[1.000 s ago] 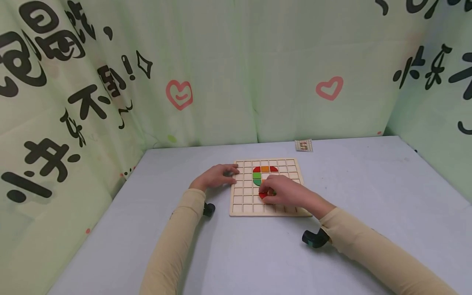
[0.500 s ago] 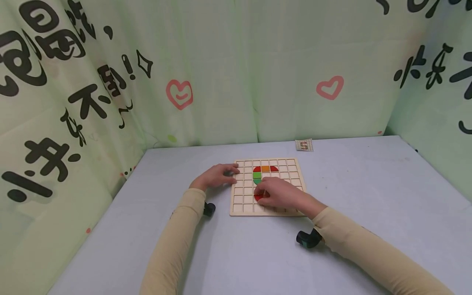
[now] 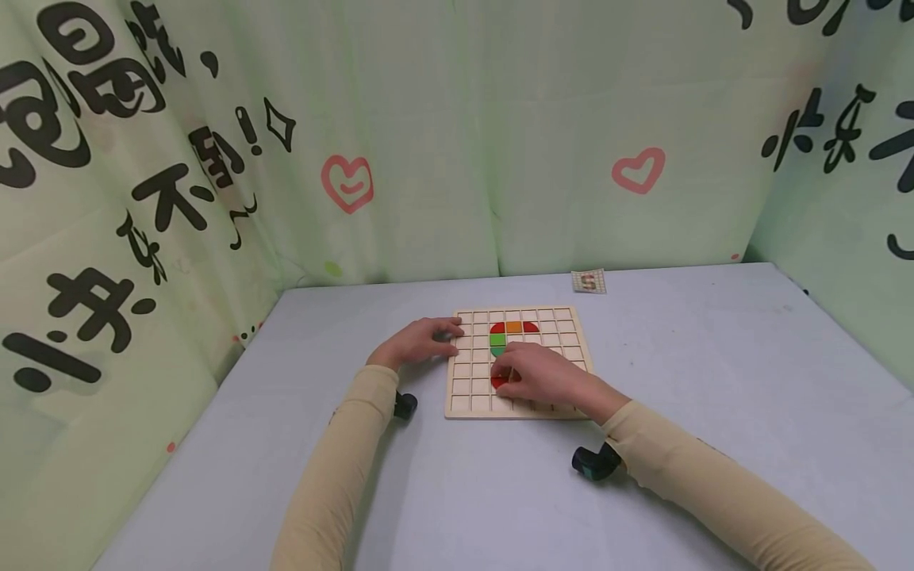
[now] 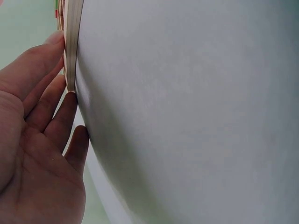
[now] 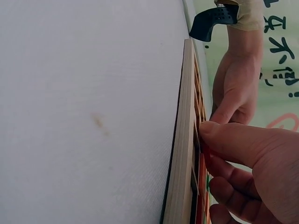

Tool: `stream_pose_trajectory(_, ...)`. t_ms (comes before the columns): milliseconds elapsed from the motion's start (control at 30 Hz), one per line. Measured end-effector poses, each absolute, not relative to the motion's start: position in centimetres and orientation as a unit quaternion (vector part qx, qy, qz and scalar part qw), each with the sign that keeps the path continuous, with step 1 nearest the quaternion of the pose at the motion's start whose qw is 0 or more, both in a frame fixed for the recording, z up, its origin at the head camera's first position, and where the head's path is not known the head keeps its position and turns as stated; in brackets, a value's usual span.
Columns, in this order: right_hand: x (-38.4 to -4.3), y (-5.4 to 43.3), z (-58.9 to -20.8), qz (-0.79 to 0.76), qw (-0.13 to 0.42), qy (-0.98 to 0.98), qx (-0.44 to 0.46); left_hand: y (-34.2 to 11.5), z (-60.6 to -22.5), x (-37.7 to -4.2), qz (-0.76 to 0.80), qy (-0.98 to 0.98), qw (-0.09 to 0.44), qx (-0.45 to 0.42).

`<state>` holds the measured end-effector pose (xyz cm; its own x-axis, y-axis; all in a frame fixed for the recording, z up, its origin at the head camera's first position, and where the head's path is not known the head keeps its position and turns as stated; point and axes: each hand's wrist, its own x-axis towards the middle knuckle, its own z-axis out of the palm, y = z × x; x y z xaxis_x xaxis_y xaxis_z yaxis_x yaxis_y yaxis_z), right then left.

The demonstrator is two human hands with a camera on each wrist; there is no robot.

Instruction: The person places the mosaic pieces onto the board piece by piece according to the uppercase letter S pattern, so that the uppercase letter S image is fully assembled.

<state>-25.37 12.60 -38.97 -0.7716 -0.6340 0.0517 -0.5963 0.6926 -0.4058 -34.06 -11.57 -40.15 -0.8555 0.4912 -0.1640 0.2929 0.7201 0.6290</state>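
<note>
On the table lies a wooden grid board (image 3: 467,388), divided into small square cells. My left hand (image 3: 420,342) rests at its left side; in the left wrist view the thumb (image 4: 56,39) touches the edge and the other fingers extend along it. My right hand (image 3: 546,374) bends low over the board's middle, pinching a red round-edged tile (image 3: 497,382) between thumb and fingertips. Farther up the grid are an orange tile (image 3: 514,327) between two red ones, a light green tile (image 3: 497,339) and a darker green tile (image 3: 497,351). My right hand covers the cells beneath it.
A small printed card (image 3: 589,281) lies near the table's far edge, behind the board. Pale green curtains (image 3: 428,143) with black lettering and hearts enclose the white table (image 3: 714,357). A black wrist device (image 3: 596,462) sits under the right sleeve.
My right hand has shifted slightly left across the board with the red tile, then almost stopped over the last half second. The left hand and the board stay where they were.
</note>
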Motion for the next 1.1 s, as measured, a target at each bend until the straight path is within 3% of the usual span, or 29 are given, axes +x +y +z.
stream_pose_trajectory(1100,-25.28,12.61,-38.88,-0.179,0.028,0.924,-0.336,-11.46,-39.91,-33.71,0.301,0.916,0.161,0.212)
